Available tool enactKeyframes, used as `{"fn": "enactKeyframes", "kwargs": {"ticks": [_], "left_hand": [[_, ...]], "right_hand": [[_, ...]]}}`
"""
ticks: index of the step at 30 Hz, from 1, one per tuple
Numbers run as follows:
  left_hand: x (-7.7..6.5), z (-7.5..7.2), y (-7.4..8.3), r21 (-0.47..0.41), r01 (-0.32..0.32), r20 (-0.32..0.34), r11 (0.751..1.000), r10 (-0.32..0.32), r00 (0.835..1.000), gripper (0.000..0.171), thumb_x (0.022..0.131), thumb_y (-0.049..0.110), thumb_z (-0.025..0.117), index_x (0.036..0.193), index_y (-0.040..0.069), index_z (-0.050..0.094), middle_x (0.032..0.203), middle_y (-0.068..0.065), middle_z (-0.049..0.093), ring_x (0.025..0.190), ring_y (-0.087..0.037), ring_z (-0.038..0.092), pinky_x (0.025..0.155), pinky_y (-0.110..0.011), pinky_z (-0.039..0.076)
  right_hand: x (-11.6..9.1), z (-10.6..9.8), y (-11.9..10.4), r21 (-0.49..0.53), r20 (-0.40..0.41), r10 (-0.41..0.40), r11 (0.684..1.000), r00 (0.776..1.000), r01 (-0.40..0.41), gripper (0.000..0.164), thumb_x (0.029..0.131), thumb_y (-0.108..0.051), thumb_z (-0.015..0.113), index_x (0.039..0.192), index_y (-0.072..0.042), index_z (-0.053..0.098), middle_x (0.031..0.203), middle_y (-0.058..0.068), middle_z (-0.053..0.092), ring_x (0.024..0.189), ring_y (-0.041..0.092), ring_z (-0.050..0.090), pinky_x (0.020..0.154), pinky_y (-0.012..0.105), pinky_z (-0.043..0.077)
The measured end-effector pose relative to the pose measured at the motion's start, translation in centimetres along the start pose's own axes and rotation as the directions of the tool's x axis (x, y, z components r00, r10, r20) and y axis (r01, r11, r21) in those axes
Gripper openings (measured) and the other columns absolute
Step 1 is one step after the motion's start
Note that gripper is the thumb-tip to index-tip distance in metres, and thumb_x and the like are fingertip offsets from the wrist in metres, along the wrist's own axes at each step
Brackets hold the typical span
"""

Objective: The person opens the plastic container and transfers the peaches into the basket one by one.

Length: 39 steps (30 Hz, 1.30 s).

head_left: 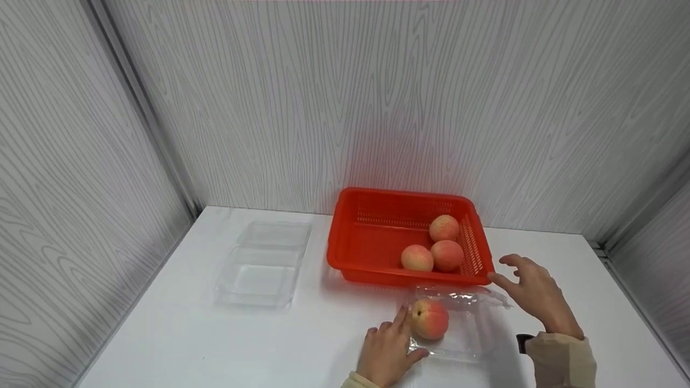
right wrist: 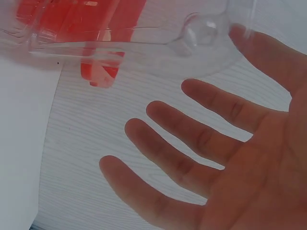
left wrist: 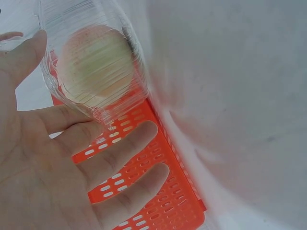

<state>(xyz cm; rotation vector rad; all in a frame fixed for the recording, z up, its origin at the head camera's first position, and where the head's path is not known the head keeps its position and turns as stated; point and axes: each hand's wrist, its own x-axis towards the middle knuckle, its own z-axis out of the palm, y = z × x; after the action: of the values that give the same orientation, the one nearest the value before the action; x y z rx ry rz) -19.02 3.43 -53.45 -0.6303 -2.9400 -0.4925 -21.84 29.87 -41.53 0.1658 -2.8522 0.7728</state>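
A peach (head_left: 430, 319) with a dark stem hollow sits in the left part of a clear plastic clamshell box (head_left: 463, 337). At the box's left side is my left hand (head_left: 385, 347), its fingers mostly straight; the left wrist view shows thumb and fingertips against the box wall (left wrist: 139, 52). The box's clear lid (head_left: 458, 296) stands partly raised along the far side, by the red basket. My right hand (head_left: 536, 291) hovers at the lid's right end with fingers spread and nothing in its grasp. In the right wrist view its thumb overlaps the clear plastic edge (right wrist: 206, 31).
Just beyond the box, a red plastic basket (head_left: 366, 275) holds three peaches (head_left: 446, 255) in its right half. Another clear clamshell box (head_left: 259, 280) lies opened at the left of the white table (head_left: 178, 334). Grey wood-grain panels (head_left: 302, 108) enclose the table.
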Motion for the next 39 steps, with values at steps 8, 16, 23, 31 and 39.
{"fn": "enactKeyframes", "kwargs": {"ticks": [8, 16, 23, 31, 39], "left_hand": [[0.3, -0.1, 0.1, -0.001, 0.032, 0.040, 0.999, -0.032, 0.999, 0.083, 0.083, 0.059, 0.076, 0.149, 0.015, 0.053, 0.147, 0.002, 0.056, 0.084, -0.016, 0.064, 0.074, -0.036, 0.057], [0.2, -0.1, 0.2, 0.005, 0.037, 0.039, 0.999, -0.037, 0.999, 0.083, 0.083, 0.060, 0.075, 0.150, 0.016, 0.053, 0.149, 0.001, 0.054, 0.088, -0.017, 0.065, 0.076, -0.037, 0.056], [0.3, -0.2, 0.3, 0.020, 0.019, 0.023, 1.000, -0.020, 1.000, 0.082, 0.083, 0.061, 0.074, 0.149, 0.016, 0.054, 0.148, 0.001, 0.055, 0.088, -0.017, 0.065, 0.076, -0.037, 0.057], [0.4, -0.2, 0.2, 0.015, 0.014, 0.021, 1.000, -0.014, 1.000, 0.082, 0.083, 0.060, 0.075, 0.148, 0.015, 0.054, 0.148, 0.001, 0.055, 0.085, -0.016, 0.065, 0.074, -0.036, 0.057], [0.3, -0.1, 0.1, 0.021, 0.002, 0.015, 1.000, -0.002, 1.000, 0.082, 0.084, 0.060, 0.074, 0.149, 0.015, 0.053, 0.149, 0.000, 0.054, 0.088, -0.016, 0.066, 0.075, -0.036, 0.057]], "right_hand": [[-0.9, 0.2, 0.8, 0.009, 0.002, 0.001, 1.000, 1.000, -0.001, 0.031, 0.094, 0.005, 0.060, 0.124, 0.010, 0.059, 0.125, 0.036, 0.058, 0.108, 0.054, 0.060, 0.083, 0.064, 0.052], [-1.7, 0.3, 1.7, 0.000, 0.017, 0.015, 1.000, 1.000, -0.015, 0.038, 0.086, 0.015, 0.057, 0.123, 0.008, 0.060, 0.124, 0.035, 0.059, 0.106, 0.054, 0.061, 0.078, 0.063, 0.054], [-2.5, 1.1, 2.6, 0.002, 0.055, 0.070, 0.998, 0.996, -0.070, 0.036, 0.087, 0.006, 0.067, 0.122, 0.007, 0.060, 0.124, 0.036, 0.059, 0.104, 0.052, 0.062, 0.076, 0.060, 0.055], [-2.8, 1.6, 2.9, -0.016, 0.114, 0.171, 0.985, 0.979, -0.170, 0.040, 0.094, -0.013, 0.068, 0.123, 0.011, 0.056, 0.119, 0.036, 0.061, 0.103, 0.050, 0.064, 0.077, 0.060, 0.055], [-3.2, 1.9, 2.5, -0.033, 0.130, 0.259, 0.966, 0.957, -0.256, 0.042, 0.100, -0.031, 0.061, 0.106, 0.011, 0.064, 0.091, 0.021, 0.069, 0.080, 0.034, 0.066, 0.064, 0.048, 0.054]]}}
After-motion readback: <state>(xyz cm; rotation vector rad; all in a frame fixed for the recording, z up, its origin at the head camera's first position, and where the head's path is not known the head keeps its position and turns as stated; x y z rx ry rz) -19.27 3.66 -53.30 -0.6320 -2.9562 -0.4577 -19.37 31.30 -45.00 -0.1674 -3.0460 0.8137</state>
